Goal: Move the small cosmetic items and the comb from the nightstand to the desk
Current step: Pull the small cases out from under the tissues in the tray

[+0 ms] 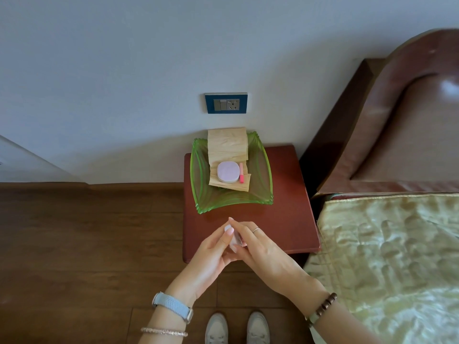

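Note:
A green glass tray (pixel 201 194) stands at the back of the red-brown nightstand (pixel 288 219). In it, on folded tan paper (pixel 227 145), lie a lilac square compact (pixel 227 172) and a thin pink stick (pixel 241 173) just to its right. My left hand (pixel 211 254) and my right hand (pixel 263 249) meet over the nightstand's front edge, fingers closed together around a small pale pink translucent item (pixel 236 242), which is mostly hidden between them. No comb is in view.
A bed with a shiny green cover (pixel 387 264) and a brown padded headboard (pixel 397 125) borders the nightstand on the right. A wall socket (pixel 226 103) sits above the tray. Wooden floor (pixel 87 232) stretches to the left, and my shoes (pixel 237 328) stand below.

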